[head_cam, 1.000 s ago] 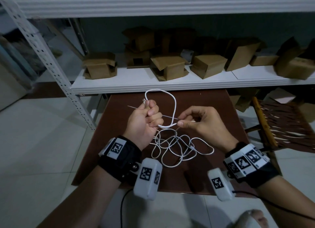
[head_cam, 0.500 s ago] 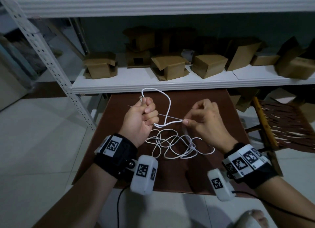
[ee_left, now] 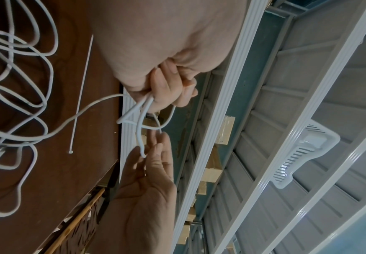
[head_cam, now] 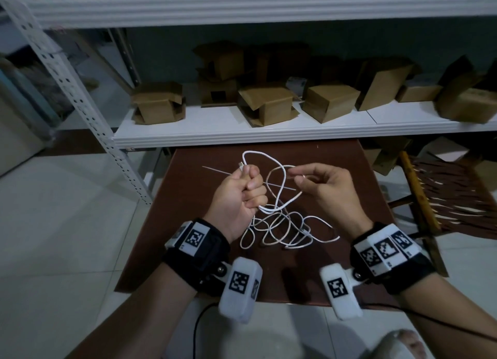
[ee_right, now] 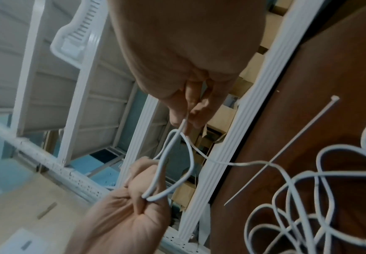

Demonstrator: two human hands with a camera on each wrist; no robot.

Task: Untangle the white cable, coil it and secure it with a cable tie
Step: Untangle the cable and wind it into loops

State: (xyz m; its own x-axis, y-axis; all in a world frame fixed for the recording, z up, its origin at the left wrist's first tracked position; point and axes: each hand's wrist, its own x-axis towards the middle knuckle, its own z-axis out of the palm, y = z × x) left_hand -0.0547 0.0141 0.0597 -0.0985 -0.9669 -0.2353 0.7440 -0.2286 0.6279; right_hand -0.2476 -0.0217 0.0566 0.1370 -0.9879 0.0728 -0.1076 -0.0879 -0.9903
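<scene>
From the head view, the left hand (head_cam: 239, 194) is a closed fist around the white cable (head_cam: 279, 224), and a loop rises out of the top of it with the plug end barely showing beside the thumb. The right hand (head_cam: 325, 186) pinches a strand between thumb and forefinger, just beside the left. The rest of the cable lies tangled on the brown desk (head_cam: 336, 278) below both hands. The cable tie (head_cam: 215, 169) lies on the desk, partly hidden behind the fist.

In the left wrist view, the palm blocks most of the fist; two strands leave it toward the right hand's fingertips (ee_left: 160, 146).

The right wrist view is blurred; thumb and finger squeeze one strand, and the tie's head (ee_right: 334, 98) lies apart.
</scene>
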